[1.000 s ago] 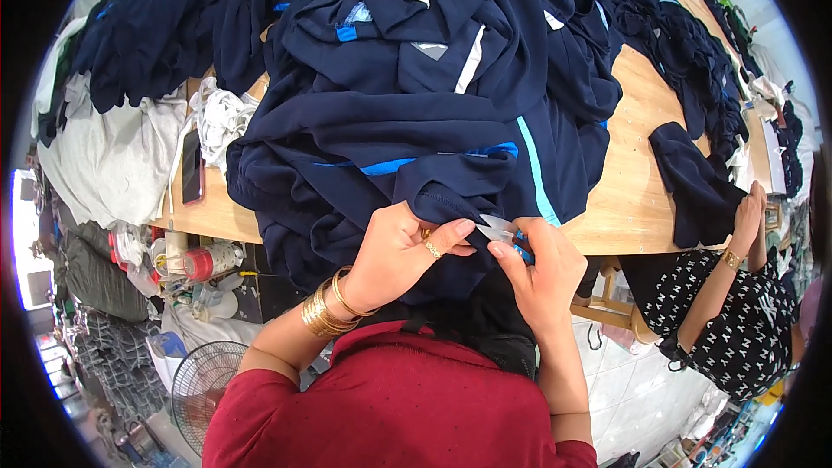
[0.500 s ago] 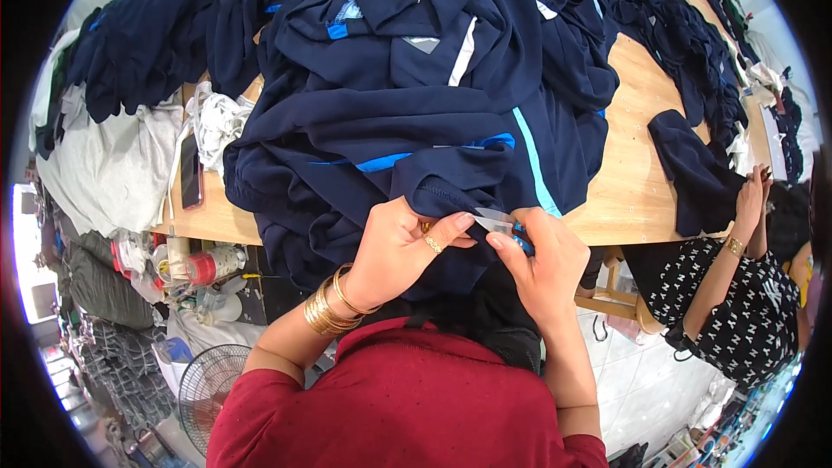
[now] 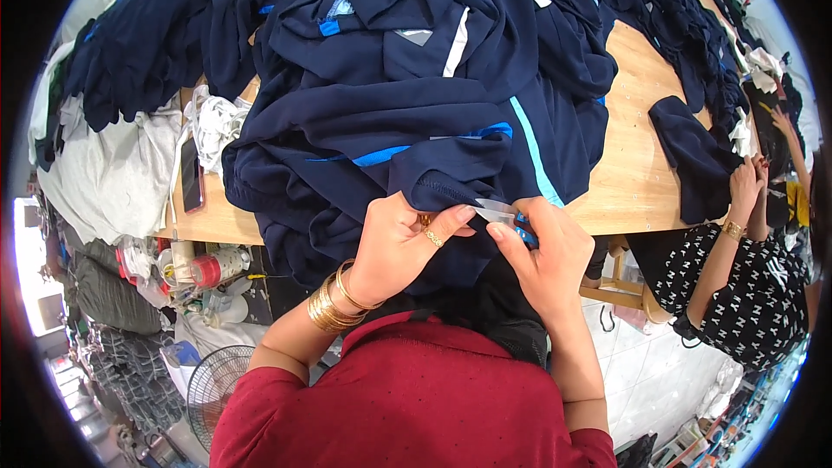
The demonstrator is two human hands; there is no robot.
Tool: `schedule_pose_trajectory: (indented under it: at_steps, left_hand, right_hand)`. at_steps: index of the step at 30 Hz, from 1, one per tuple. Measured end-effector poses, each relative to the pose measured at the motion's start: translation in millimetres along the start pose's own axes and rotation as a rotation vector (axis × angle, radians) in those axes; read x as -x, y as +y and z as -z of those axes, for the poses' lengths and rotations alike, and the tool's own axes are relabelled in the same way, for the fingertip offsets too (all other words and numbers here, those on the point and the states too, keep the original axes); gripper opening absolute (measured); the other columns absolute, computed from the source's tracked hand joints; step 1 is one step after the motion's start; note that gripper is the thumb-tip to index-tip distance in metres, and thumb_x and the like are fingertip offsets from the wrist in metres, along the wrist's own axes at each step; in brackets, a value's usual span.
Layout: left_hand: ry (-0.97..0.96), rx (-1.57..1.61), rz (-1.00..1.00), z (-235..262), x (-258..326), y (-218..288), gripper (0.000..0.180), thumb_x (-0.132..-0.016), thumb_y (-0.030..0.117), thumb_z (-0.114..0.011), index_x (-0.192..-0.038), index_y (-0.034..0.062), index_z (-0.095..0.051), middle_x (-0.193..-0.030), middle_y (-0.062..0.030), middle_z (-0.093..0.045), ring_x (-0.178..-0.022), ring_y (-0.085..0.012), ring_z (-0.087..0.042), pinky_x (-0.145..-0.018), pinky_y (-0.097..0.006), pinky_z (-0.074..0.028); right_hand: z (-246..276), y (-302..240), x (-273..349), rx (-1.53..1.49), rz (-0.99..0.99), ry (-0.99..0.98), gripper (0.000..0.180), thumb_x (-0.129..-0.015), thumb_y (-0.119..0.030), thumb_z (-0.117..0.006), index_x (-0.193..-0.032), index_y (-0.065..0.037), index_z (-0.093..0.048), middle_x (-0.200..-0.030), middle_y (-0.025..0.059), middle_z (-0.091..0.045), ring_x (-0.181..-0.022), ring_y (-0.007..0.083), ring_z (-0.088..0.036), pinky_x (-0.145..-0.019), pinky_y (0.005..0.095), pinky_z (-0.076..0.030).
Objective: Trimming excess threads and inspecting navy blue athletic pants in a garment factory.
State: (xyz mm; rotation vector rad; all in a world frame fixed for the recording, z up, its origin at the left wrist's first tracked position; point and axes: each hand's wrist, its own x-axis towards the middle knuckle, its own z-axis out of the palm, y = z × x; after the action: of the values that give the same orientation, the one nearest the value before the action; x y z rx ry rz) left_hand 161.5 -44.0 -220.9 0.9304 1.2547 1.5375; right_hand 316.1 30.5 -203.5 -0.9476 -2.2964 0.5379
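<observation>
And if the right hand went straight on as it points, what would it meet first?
Snips leading, the right hand would likely meet navy fabric pinched by the left hand; depth is unclear.

Blue-handled snips (image 3: pixel 501 213) at bunched navy cloth (image 3: pixel 458 168)

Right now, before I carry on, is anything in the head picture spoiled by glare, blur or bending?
Head view, left rim: a bright patch is washed out; head view, front: the wooden table's edge appears bowed; head view, centre: left hand, right hand and blue-handled snips look fairly clear, but the navy cloth is dark, its shadowed folds hard to read.
</observation>
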Motion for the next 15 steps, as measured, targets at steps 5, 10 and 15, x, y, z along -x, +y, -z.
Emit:
schedule_pose_trajectory:
  at_steps: [5, 10, 15]
  left_hand:
    - [0.011, 0.021, -0.013, -1.9, -0.3, -0.4, 0.014, -0.085, 0.005, -0.06, -0.093, -0.0066, -0.061, -0.08, -0.0083, -0.065, -0.073, -0.0105, -0.061, -0.066, -0.025, -0.053]
    - [0.017, 0.038, -0.015, -2.9, 0.2, -1.7, 0.014, -0.085, 0.005, -0.059, -0.093, -0.0066, -0.061, -0.081, -0.0085, -0.065, -0.073, -0.0098, -0.06, -0.066, -0.025, -0.053]
    - [0.006, 0.03, -0.024, -4.4, -0.4, -2.0, 0.014, -0.086, 0.005, -0.059, -0.094, -0.0062, -0.061, -0.082, -0.0081, -0.065, -0.073, -0.0096, -0.06, -0.066, -0.025, -0.053]
  right_hand:
    - [0.2, -0.2, -0.4, 0.004, 0.008, 0.002, 0.03, -0.074, -0.033, -0.07, -0.076, -0.007, -0.056, -0.062, 0.0024, -0.052, -0.051, 0.0162, -0.049, -0.045, 0.0278, -0.036]
    - [0.5, -0.1, -0.1, 0.002, -0.007, -0.009, 0.03, -0.074, -0.033, -0.07, -0.075, -0.006, -0.056, -0.061, 0.0031, -0.053, -0.05, 0.0168, -0.049, -0.045, 0.0279, -0.036]
    - [0.1, 1.6, 1.3, 0.007, -0.023, -0.017, 0.03, -0.074, -0.032, -0.071, -0.075, -0.006, -0.056, -0.061, 0.0037, -0.053, -0.05, 0.0174, -0.05, -0.046, 0.0281, -0.037]
